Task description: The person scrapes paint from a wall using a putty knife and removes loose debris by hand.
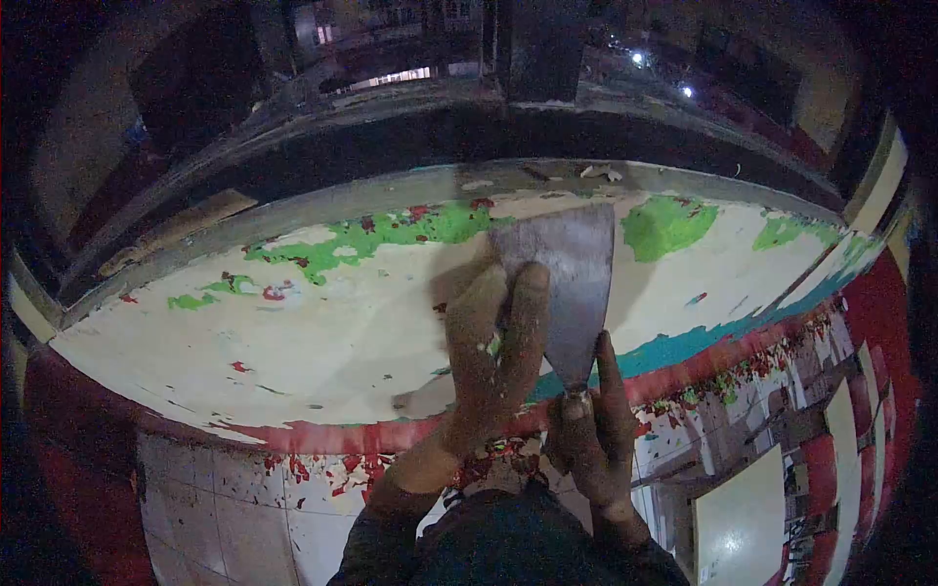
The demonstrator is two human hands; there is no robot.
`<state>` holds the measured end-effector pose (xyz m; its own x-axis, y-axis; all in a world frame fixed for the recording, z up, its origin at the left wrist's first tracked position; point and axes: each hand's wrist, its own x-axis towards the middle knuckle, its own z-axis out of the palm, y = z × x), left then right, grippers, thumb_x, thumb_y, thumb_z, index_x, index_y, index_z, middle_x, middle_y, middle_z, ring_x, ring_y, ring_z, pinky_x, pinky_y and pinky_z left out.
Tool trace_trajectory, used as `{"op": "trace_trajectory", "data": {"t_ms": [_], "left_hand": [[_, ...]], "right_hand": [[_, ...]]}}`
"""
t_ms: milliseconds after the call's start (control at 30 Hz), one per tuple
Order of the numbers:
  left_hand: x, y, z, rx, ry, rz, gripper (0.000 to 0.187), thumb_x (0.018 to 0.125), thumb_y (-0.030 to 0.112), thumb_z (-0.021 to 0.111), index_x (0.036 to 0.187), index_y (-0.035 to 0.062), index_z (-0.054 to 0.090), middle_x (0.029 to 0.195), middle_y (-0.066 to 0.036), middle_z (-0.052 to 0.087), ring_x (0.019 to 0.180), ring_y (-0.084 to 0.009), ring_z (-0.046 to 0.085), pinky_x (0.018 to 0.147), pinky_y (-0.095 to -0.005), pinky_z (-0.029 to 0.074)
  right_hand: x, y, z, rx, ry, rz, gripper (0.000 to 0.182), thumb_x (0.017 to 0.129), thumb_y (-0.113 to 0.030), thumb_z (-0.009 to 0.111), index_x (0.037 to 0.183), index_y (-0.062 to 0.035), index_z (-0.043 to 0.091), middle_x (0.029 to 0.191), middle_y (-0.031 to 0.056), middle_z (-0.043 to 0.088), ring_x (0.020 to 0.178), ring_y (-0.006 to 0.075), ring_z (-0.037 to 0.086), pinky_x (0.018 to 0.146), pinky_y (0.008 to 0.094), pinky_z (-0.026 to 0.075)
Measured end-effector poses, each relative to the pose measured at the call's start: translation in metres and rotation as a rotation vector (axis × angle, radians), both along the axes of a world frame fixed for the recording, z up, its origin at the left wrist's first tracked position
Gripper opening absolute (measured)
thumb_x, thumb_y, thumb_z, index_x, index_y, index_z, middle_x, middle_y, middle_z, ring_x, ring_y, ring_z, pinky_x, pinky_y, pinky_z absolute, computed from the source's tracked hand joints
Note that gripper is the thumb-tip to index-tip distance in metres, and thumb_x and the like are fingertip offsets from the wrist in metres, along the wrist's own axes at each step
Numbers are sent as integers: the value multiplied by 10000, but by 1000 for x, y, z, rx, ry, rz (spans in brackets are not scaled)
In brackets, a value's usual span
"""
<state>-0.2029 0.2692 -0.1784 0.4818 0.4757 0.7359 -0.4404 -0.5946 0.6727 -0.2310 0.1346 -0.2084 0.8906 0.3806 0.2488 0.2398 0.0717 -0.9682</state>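
Observation:
A wide metal paint scraper is held up over the window sill, its broad edge toward the window. My right hand is closed around its handle, which the fingers mostly hide. My left hand grips the left side of the blade, with a finger lying across its face. Small pale and green specks cling to the left hand. The sill has a cream surface with patches of green paint, red spots and a teal strip toward its front edge.
A dark window frame runs behind the sill, with lights beyond the glass. A flat brown strip lies at the left back. Red and green paint flakes litter the tiled floor below. Pale panels stand at lower right.

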Motion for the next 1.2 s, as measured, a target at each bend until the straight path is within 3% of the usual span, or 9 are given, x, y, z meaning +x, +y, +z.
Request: {"op": "trace_trajectory", "data": {"t_ms": [100,167,433,533,600,733,867,967,1200], "left_hand": [[-2,-1,4,-50,-12,-104,94,804,104,563,787,28,511,621,-69,451,545,-191,440,489,-334,341],[-6,3,0,273,-52,5,256,748,6,590,998,25,543,696,-104,479,564,-242,467,480,-361,348],[6,10,-3,379,-204,66,386,723,-34,582,1091,69,523,726,-96,479,578,-231,473,462,-361,351],[5,3,2,219,-160,27,67,804,83,548,836,33,520,686,-79,491,584,-172,462,506,-316,372],[-1,-2,6,92,-55,-19,186,847,146,529,716,14,524,662,-66,496,591,-142,459,530,-288,383],[0,-1,10,23,-12,-51,56,808,72,562,829,20,556,688,-64,497,581,-173,448,500,-309,353],[1,-7,6,-149,-39,-147,192,840,188,562,744,23,541,656,-44,492,632,-137,488,553,-267,404],[10,-6,7,111,-196,73,191,835,179,570,730,25,530,630,-21,463,632,-123,479,524,-257,400],[4,-6,12,-179,-33,-214,210,847,194,529,722,24,530,607,-21,457,506,-96,395,461,-258,331]], "right_hand": [[-4,-5,3,-1,6,17,634,896,-219,427,1366,-19,51,547,-2,424,389,50,370,350,197,315],[-4,-2,7,33,18,24,633,896,-210,428,1365,-17,50,544,0,421,386,50,367,349,196,313],[-4,-2,2,50,19,9,634,896,-211,432,1363,-11,52,536,-1,407,387,52,361,343,200,302],[1,-3,0,28,-20,19,632,896,-205,430,1363,-12,50,538,-3,408,387,51,359,346,198,301],[-4,-9,-4,14,-13,18,630,897,-198,427,1363,-11,47,538,-4,408,387,49,358,345,196,299],[0,5,10,52,26,-10,634,898,-202,426,1365,-19,39,539,-5,408,387,46,357,342,196,299],[3,-1,4,84,18,25,653,896,-234,435,1366,-25,34,543,-7,408,388,47,354,343,199,295],[5,0,-2,77,-3,1,659,894,-239,440,1366,-21,37,546,-6,411,389,48,355,344,200,294],[3,-3,2,21,-26,-20,646,889,-222,445,1366,-20,59,560,0,424,409,57,376,355,199,302]]}}
